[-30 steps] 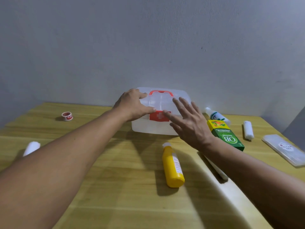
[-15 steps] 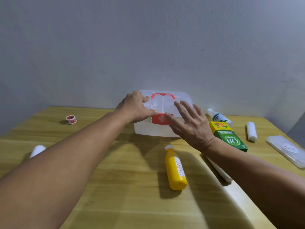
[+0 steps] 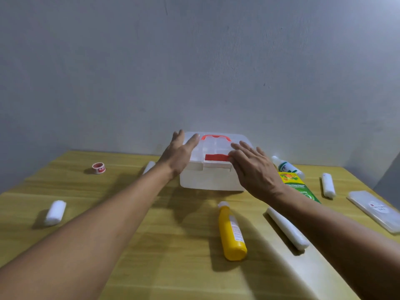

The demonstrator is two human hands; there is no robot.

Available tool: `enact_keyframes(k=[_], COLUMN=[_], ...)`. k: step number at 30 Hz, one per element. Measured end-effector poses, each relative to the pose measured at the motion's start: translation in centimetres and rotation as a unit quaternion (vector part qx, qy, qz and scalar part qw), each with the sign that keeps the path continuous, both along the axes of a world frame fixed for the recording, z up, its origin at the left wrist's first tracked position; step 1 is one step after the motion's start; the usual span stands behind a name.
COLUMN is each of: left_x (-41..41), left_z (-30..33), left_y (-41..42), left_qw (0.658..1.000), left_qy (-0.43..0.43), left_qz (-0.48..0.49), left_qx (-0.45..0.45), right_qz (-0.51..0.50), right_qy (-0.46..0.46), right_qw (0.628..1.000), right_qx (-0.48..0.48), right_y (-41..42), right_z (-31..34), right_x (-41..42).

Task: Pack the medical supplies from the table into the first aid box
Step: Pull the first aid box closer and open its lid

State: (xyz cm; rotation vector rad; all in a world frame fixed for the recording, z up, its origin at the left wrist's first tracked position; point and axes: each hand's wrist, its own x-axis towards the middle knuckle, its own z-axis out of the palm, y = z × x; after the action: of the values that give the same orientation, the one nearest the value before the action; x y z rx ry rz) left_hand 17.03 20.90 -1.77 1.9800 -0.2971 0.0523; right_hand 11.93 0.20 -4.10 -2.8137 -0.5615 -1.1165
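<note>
A translucent white first aid box (image 3: 211, 178) with a red handle (image 3: 215, 137) and a flipped-up red latch (image 3: 217, 157) stands at the table's far middle, lid down. My left hand (image 3: 179, 155) lies flat, fingers spread, on the lid's left side. My right hand (image 3: 254, 171) rests open against the box's front right, fingertips at the latch. Around the box lie a yellow bottle (image 3: 231, 231), a green and yellow carton (image 3: 297, 185), a white bottle (image 3: 286, 166), gauze rolls (image 3: 55, 213) (image 3: 328, 185), a long white roll (image 3: 286, 230) and a tape roll (image 3: 99, 168).
A flat clear packet (image 3: 375, 210) lies at the table's right edge. Another white roll (image 3: 149, 167) peeks out behind my left forearm. A grey wall stands right behind the box. The wooden table (image 3: 134, 267) stretches toward me.
My left hand let go of the latch area and now lies flat on the lid. The red latch has flipped up. The camera tilted, showing more of the table.
</note>
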Motion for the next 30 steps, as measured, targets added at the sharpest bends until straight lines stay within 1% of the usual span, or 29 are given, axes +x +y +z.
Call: enact_keyframes(k=[3, 5, 7, 8, 11, 13, 15, 17, 18, 20, 21, 23, 25, 27, 29, 30], left_x=[-0.3, -0.5, 1.0, 1.7, 0.3, 0.0, 0.3, 0.8, 1.0, 1.2, 1.2, 1.3, 1.6, 2.2, 2.9, 3.0], left_z=[0.2, 0.5, -0.7, -1.4, -0.3, -0.1, -0.2, -0.4, -0.6, -0.9, -0.9, -0.6, -0.3, -0.5, -0.8, -1.0], left_y=[-0.1, -0.3, 0.0, 0.1, -0.3, -0.6, -0.9, -1.1, -1.1, -1.3, -1.3, -1.4, -1.4, -1.4, -1.3, -1.3], left_qw=[0.994, 0.989, 0.982, 0.980, 0.983, 0.987, 0.987, 0.985, 0.981, 0.967, 0.958, 0.944, 0.941, 0.937, 0.924, 0.920], left_qy=[0.016, 0.022, 0.049, 0.057, 0.029, -0.011, -0.022, -0.031, -0.046, -0.105, -0.134, -0.176, -0.180, -0.164, -0.125, -0.091], left_qz=[0.013, 0.018, 0.027, 0.037, 0.073, 0.113, 0.150, 0.167, 0.166, 0.162, 0.165, 0.174, 0.165, 0.116, 0.052, 0.026], left_qx=[-0.108, -0.146, -0.181, -0.187, -0.167, -0.113, -0.044, 0.039, 0.085, 0.164, 0.192, 0.218, 0.234, 0.284, 0.359, 0.379], right_qz=[0.018, 0.015, 0.014, 0.014, 0.011, -0.003, -0.018, -0.026, -0.030, -0.044, -0.050, -0.056, -0.061, -0.069, -0.080, -0.086], right_qy=[0.009, 0.005, 0.002, 0.000, 0.003, 0.006, 0.012, 0.014, 0.016, 0.020, 0.021, 0.025, 0.031, 0.039, 0.045, 0.048], right_qw=[0.998, 0.994, 0.990, 0.989, 0.987, 0.985, 0.982, 0.981, 0.981, 0.979, 0.979, 0.979, 0.979, 0.978, 0.976, 0.975], right_qx=[0.063, 0.105, 0.139, 0.148, 0.160, 0.173, 0.185, 0.191, 0.193, 0.197, 0.198, 0.195, 0.192, 0.192, 0.196, 0.200], right_y=[0.4, 0.6, 0.7, 0.8, 1.0, 1.0, 1.0, 0.8, 0.8, 0.6, 0.5, 0.6, 0.7, 0.7, 0.6, 0.5], right_z=[1.3, 2.3, 3.4, 3.9, 5.9, 7.2, 8.2, 9.0, 9.3, 9.7, 9.9, 10.2, 10.4, 10.8, 11.1, 11.3], right_x=[0.1, 0.4, 0.8, 1.1, 1.8, 2.6, 3.5, 4.5, 4.9, 5.6, 5.9, 6.3, 6.6, 7.1, 7.7, 8.1])
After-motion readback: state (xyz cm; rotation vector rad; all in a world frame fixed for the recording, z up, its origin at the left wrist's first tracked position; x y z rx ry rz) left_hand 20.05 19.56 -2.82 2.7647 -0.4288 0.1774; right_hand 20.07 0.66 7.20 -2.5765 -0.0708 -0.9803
